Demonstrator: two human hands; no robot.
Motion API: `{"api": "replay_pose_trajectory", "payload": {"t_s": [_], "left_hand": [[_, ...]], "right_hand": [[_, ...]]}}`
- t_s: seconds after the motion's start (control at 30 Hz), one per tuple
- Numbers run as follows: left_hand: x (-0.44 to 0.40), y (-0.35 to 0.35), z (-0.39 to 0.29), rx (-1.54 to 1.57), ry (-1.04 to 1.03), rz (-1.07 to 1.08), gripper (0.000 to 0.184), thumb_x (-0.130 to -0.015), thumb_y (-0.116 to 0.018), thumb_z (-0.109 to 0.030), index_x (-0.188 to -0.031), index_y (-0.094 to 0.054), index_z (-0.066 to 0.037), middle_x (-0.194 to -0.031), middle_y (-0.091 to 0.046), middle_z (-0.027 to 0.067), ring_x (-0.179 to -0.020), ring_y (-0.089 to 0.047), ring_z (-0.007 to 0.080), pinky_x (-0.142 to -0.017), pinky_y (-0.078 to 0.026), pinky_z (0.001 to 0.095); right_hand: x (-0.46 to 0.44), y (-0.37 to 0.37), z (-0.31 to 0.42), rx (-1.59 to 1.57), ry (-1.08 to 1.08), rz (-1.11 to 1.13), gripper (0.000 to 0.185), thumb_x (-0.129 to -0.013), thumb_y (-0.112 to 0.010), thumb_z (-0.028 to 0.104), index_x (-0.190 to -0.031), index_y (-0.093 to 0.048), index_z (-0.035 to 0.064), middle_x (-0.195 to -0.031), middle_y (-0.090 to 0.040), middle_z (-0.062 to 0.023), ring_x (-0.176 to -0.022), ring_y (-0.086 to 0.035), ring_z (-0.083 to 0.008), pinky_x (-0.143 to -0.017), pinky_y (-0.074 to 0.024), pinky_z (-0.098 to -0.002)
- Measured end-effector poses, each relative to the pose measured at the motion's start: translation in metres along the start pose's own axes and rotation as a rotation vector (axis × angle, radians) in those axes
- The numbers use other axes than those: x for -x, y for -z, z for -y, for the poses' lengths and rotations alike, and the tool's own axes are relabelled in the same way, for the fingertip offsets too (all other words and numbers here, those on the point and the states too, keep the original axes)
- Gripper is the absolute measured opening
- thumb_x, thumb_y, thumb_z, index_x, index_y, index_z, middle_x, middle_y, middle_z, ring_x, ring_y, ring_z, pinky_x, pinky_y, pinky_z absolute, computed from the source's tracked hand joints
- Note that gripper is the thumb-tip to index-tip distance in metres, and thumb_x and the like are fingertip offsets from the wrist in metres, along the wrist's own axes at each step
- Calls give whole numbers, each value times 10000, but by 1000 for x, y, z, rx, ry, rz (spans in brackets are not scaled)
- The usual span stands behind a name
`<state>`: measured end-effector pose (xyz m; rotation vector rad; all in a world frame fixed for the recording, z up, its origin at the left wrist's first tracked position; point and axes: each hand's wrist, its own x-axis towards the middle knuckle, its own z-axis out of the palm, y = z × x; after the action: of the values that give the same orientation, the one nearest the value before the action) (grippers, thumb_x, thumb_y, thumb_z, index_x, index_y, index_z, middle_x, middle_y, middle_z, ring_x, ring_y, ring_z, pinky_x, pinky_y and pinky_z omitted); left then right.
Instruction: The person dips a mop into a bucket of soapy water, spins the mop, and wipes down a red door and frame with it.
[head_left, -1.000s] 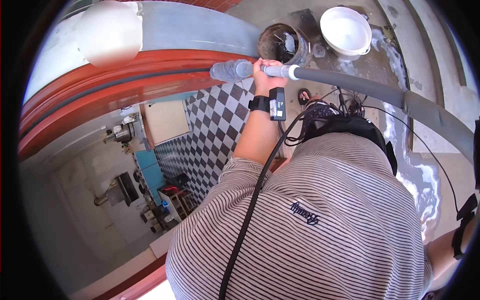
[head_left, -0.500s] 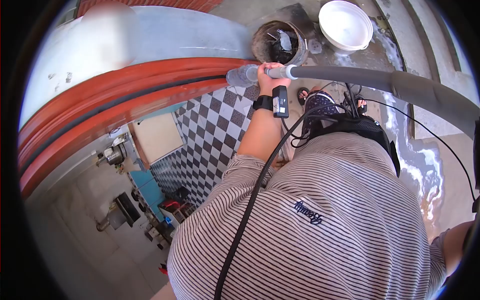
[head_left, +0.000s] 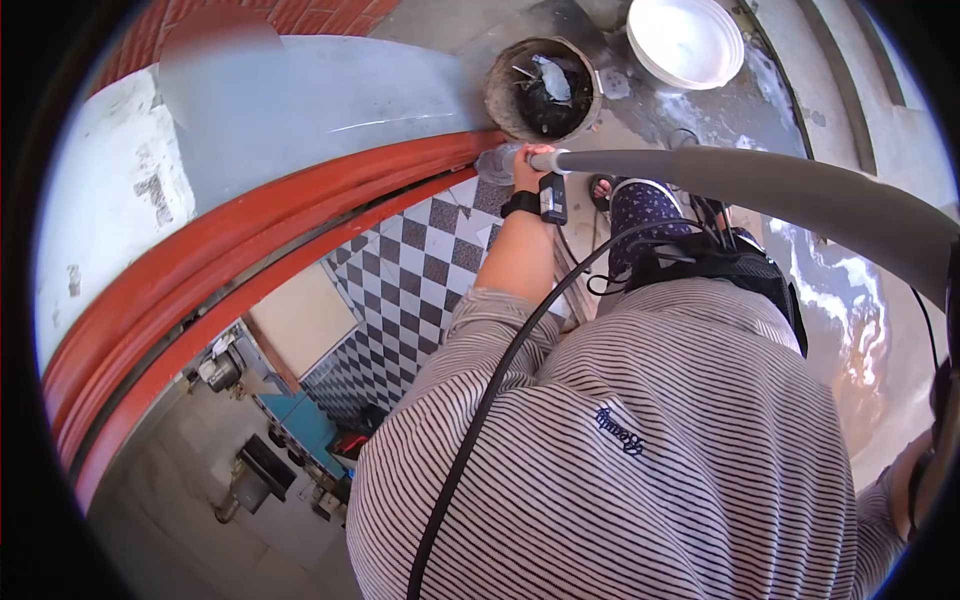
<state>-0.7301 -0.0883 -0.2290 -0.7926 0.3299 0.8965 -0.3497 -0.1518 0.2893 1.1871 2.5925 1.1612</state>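
My left hand [head_left: 530,168] is closed around the pale end of a long grey tube [head_left: 760,175], beside its white collar. The tube arcs over to the right edge of the view. Just beyond my fingers, a clear plastic piece [head_left: 494,166] shows against the end of a red frame [head_left: 300,190]; whether it is joined to the tube is hard to see. A black device [head_left: 552,198] is strapped to my left wrist. Part of my right forearm [head_left: 905,480] shows at the right edge; the hand itself is out of sight.
Beyond my left hand stands a round, dirty container [head_left: 545,90] with debris inside. A white bucket [head_left: 685,45] is to its right, near concrete steps [head_left: 840,90]. Wet, foamy ground [head_left: 840,320] lies on the right. A black cable [head_left: 490,420] crosses my striped shirt; checkered tiles [head_left: 420,250] are at left.
The view has shifted, so the container and bucket sit a little further left. My left hand keeps its hold on the tube, and less of the clear piece shows beyond it.
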Motion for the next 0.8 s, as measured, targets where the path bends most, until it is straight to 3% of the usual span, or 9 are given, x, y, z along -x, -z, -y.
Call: {"api": "replay_pose_trajectory", "payload": {"t_s": [0.1,0.13,0.2,0.37,0.4,0.47,0.5,0.67,0.8], "left_hand": [[-8,16,-37,-469,-199,-143,271,-848,-492,-256,-650,-437,-80,-642,-477,39,-688,-521,169,-737,-451,369],[-3,10,-35,-211,-41,-91,293,-873,-496,-296,-691,-446,-73,-644,-466,33,-688,-517,169,-739,-450,368],[6,3,-22,-113,-44,-85,311,-895,-493,-337,-763,-456,-58,-688,-482,36,-693,-519,161,-734,-450,354],[17,-17,36,-1019,-419,-457,284,-886,-534,-301,-825,-454,-35,-760,-508,59,-710,-530,172,-731,-471,337],[14,-20,46,-1021,-429,-455,284,-886,-534,-301,-825,-454,-35,-760,-508,59,-710,-530,172,-731,-471,337],[10,-25,63,-337,-410,-547,301,-871,-570,-269,-920,-446,0,-807,-519,84,-744,-545,198,-748,-490,370],[14,-26,70,-295,-356,-494,327,-862,-585,-226,-991,-423,27,-863,-533,121,-789,-564,235,-792,-497,417],[16,-37,133,-384,-383,-546,309,-872,-559,-182,-1019,-408,45,-935,-545,167,-870,-572,287,-867,-470,473],[0,-33,163,-674,-368,-540,157,-851,-532,-48,-973,-470,27,-892,-554,129,-845,-568,232,-854,-466,420]], "right_hand": [[-1,-11,9,-12,-12,43,190,-647,-760,276,-619,-604,170,-577,-577,64,-506,-563,-106,-439,-380,-262],[0,-15,10,-12,-18,50,188,-648,-758,273,-621,-604,170,-577,-577,64,-507,-563,-106,-440,-380,-262],[14,-27,6,-19,-34,53,184,-650,-756,269,-626,-604,168,-578,-576,64,-509,-563,-105,-442,-381,-262],[59,-45,-11,-19,-77,40,173,-654,-750,257,-637,-604,165,-580,-573,64,-514,-562,-105,-448,-382,-261],[68,-45,-13,-21,-85,24,171,-655,-748,255,-639,-604,165,-580,-573,64,-514,-562,-105,-449,-383,-261],[84,-47,-20,-23,-102,2,167,-656,-746,250,-644,-604,163,-581,-571,64,-516,-561,-104,-451,-383,-261],[92,-48,-25,-24,-113,-10,165,-657,-745,248,-646,-604,163,-582,-571,64,-517,-561,-104,-452,-384,-261],[131,-50,-34,-50,-174,-39,154,-662,-739,236,-657,-605,159,-584,-568,63,-521,-560,-103,-458,-385,-261],[151,-47,-40,-34,-199,-53,146,-665,-734,226,-667,-605,157,-585,-566,63,-525,-560,-103,-463,-386,-261]]}}
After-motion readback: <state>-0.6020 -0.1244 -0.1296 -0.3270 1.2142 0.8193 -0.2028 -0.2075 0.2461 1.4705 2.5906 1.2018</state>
